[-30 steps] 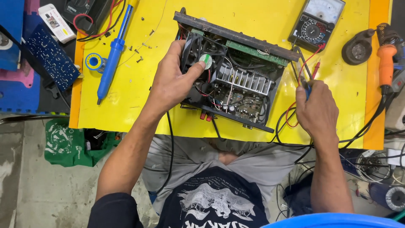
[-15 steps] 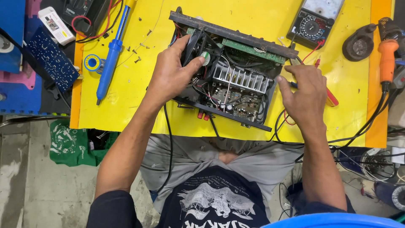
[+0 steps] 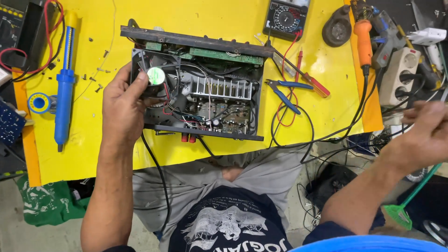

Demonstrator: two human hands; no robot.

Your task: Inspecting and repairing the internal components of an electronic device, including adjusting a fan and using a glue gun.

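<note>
Head camera view, looking down at a yellow worktable (image 3: 224,154) with an opened amplifier chassis (image 3: 198,86) at its centre, circuit boards, wiring and a finned heat sink (image 3: 223,87) exposed. The left hand (image 3: 122,108) rests on the chassis's left end, fingers curled around a round black fan (image 3: 156,77) with a green centre label, thumb pressed near that label. It gripped the same spot half a second ago.

The right hand (image 3: 427,135) has changed most. Half a second ago it lay on the chassis's right edge; now it is well off to the right of the chassis, beyond the table edge, above a tangle of black cables. It is blurred by motion, so whether its fingers are spread, pressed together or holding anything cannot be told.

Blue-handled pliers (image 3: 285,92) and a red-handled screwdriver (image 3: 311,83) lie just right of the chassis. Above the chassis's right corner sits an analogue multimeter (image 3: 285,17), its top cut off by the frame. Further right are an orange-handled soldering iron (image 3: 363,39) and a white power strip (image 3: 402,70). Left of the chassis lie a blue desoldering pump (image 3: 63,93) and a small reel of solder (image 3: 39,102).

The left palm hides part of the fan and the chassis's left wall. Small screws left of the chassis are barely distinguishable.
</note>
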